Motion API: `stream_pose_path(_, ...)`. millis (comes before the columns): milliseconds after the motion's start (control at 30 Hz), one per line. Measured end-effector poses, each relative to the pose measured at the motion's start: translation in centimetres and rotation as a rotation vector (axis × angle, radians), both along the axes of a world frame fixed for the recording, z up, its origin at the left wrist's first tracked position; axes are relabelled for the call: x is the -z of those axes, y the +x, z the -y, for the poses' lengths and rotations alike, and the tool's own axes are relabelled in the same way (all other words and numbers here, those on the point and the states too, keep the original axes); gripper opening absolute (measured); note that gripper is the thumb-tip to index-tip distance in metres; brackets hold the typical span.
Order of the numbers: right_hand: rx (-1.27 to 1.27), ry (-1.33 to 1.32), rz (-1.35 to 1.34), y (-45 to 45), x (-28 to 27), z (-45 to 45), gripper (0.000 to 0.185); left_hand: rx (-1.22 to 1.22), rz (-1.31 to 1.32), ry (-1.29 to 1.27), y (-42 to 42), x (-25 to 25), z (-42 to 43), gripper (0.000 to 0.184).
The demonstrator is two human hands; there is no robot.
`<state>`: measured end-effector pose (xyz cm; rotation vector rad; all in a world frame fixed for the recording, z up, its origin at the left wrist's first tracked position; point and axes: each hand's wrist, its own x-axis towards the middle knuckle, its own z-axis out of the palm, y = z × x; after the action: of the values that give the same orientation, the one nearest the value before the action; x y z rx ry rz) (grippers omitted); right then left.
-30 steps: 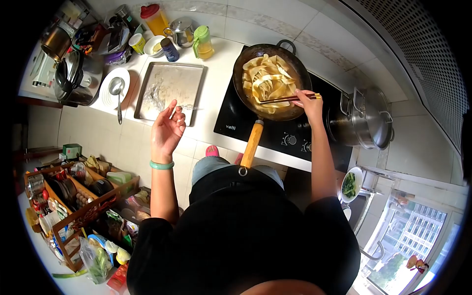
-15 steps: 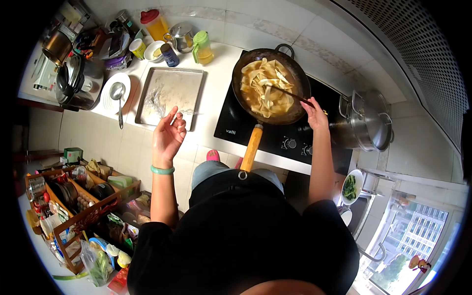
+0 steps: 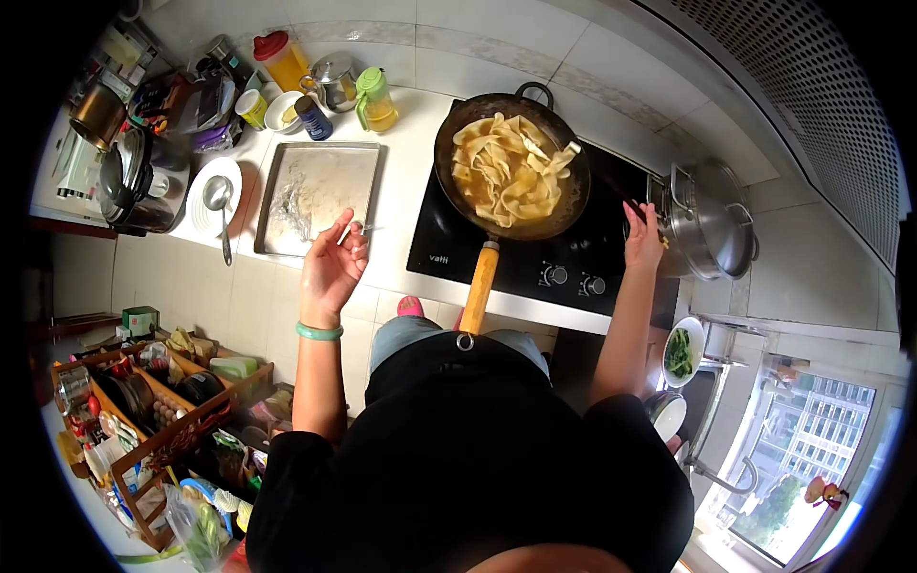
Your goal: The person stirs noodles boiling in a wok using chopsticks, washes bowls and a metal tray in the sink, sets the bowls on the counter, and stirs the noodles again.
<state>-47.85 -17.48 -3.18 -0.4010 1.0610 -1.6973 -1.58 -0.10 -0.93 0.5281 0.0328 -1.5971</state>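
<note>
My right hand (image 3: pixel 645 239) is closed on dark chopsticks (image 3: pixel 630 206), to the right of the wok. Their far part is hard to make out against the black cooktop. Wide, flat noodles (image 3: pixel 511 172) lie in brown broth inside the wok (image 3: pixel 449 143), and some are bunched up toward its right rim. The wok sits on the cooktop with its wooden handle (image 3: pixel 484 282) pointing toward me. My left hand (image 3: pixel 334 263), palm up with loosely bent fingers, hovers at the near edge of a metal baking tray (image 3: pixel 334 177) and holds nothing visible. Crumpled clear plastic (image 3: pixel 289 205) rests on that tray.
A ladle (image 3: pixel 218 194) lies on a white plate (image 3: pixel 202 215) at the left. Behind the tray stand a green-topped oil jug (image 3: pixel 376 100), a kettle (image 3: pixel 334 81) and jars. A steel pot (image 3: pixel 707 234) is right of the cooktop; a bowl of greens (image 3: pixel 682 353) is nearer.
My right hand has moved right with the chopsticks, away from the middle of the wok. Noodles have shifted toward the wok's right side. My left hand has hardly moved; the view has shifted slightly.
</note>
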Motion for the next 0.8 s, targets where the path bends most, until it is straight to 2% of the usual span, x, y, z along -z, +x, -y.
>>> stream_pose_path(67,0.037,-0.038,-0.199,0.8,0.8,-0.8,0.024,0.011,0.002,-0.007,-0.1,0.0,0.0,0.026)
stream_pose_path(100,0.036,-0.039,-0.199,1.5,0.6,-1.3,0.024,0.01,0.002,-0.008,-0.2,0.0,0.0,0.026)
stream_pose_path(133,-0.021,0.0,-0.346,2.4,-0.1,-1.8,0.022,0.0,0.012,0.018,-0.2,-0.2,0.0,0.027)
stream_pose_path(167,-0.077,0.04,-0.492,3.1,-0.9,-2.3,0.02,-0.008,0.021,0.044,-0.3,-0.2,0.0,0.029)
stream_pose_path(200,-0.076,0.039,-0.492,3.7,-2.1,-2.5,0.02,-0.007,0.022,0.042,-0.2,-0.2,0.0,0.029)
stream_pose_path(267,-0.15,0.128,-0.815,4.8,-5.0,-2.8,0.019,0.006,0.043,0.04,-0.1,-0.2,-0.3,0.029)
stream_pose_path(300,-0.158,0.103,-0.872,5.2,-6.1,-2.7,0.019,0.005,0.044,0.04,-0.1,-0.2,-0.4,0.029)
stream_pose_path(433,-0.199,-0.083,-0.742,7.6,-5.7,0.4,0.017,-0.022,0.037,0.063,-0.2,-0.3,-0.5,0.03)
stream_pose_path(467,-0.218,-0.112,-0.783,8.3,-4.9,1.4,0.016,-0.025,0.031,0.063,-0.3,-0.2,-0.6,0.03)
stream_pose_path(533,-0.167,-0.091,-1.05,8.9,-3.2,2.9,0.017,-0.034,0.025,0.076,-0.7,-0.6,-0.8,0.03)
stream_pose_path(567,-0.16,-0.073,-1.077,9.1,-3.2,3.3,0.019,-0.049,0.022,0.089,-0.8,-0.8,-0.7,0.03)
stream_pose_path(667,-0.077,-0.132,-0.988,9.9,-3.7,3.4,0.019,-0.029,-0.003,0.026,-0.5,-0.3,-1.5,0.03)
stream_pose_path(800,-0.213,-0.17,-0.995,10.3,-0.7,4.6,0.018,-0.025,0.004,0.043,-0.4,0.2,-1.9,0.03)
